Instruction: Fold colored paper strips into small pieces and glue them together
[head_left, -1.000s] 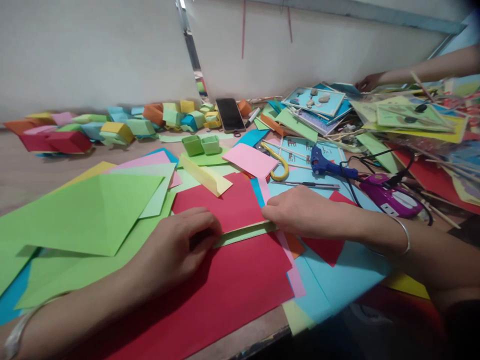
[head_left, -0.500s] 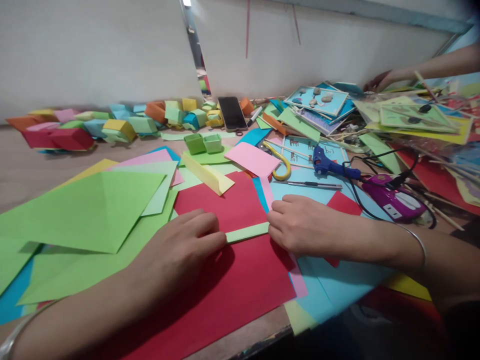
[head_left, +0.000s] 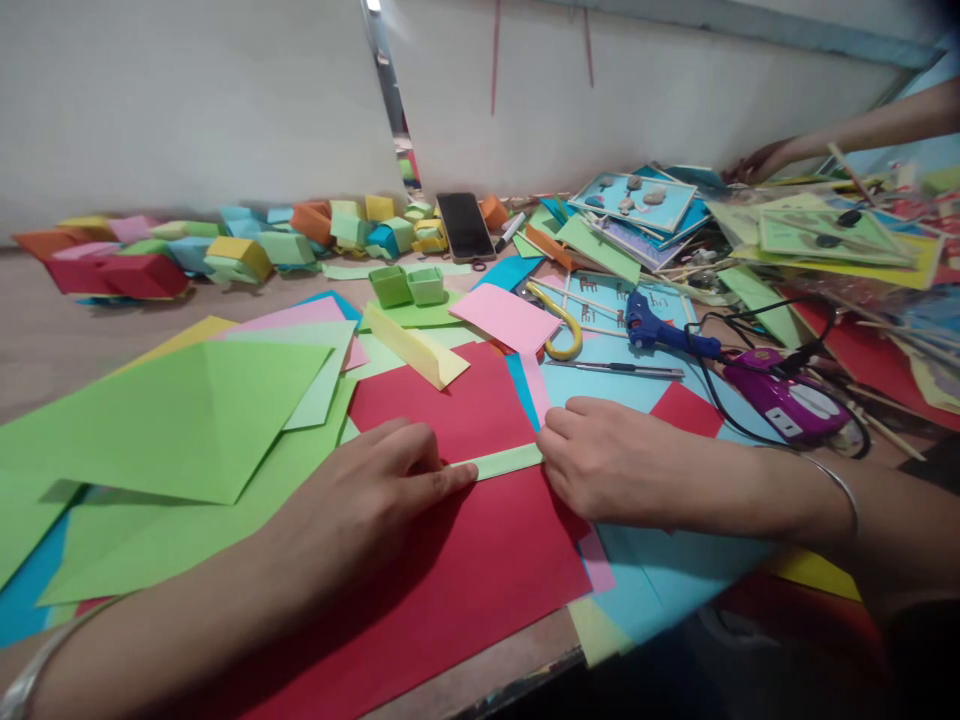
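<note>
A narrow pale green paper strip (head_left: 508,462) lies across a large red paper sheet (head_left: 480,560). At its left end my left hand (head_left: 375,490) is closed, the index finger stretched along the strip and pressing on it. My right hand (head_left: 600,455) pinches the strip's right end, its fingertips tucked out of sight. Beyond the hands rest a folded pale yellow paper (head_left: 416,348), a pink paper (head_left: 506,315) and two small green paper boxes (head_left: 406,287). Green paper sheets (head_left: 172,420) spread out beside my left arm.
Right of centre lie a pen (head_left: 619,369), yellow-handled scissors (head_left: 574,335), a blue glue gun (head_left: 667,330) and a purple power strip (head_left: 787,395) with black cable. Folded paper boxes (head_left: 150,275) and a phone (head_left: 465,227) line the wall. Another person's hand (head_left: 761,160) reaches over piled crafts.
My left index finger has slid right along the strip and now stretches out over it. My right hand has shifted slightly right, still holding the strip's end.
</note>
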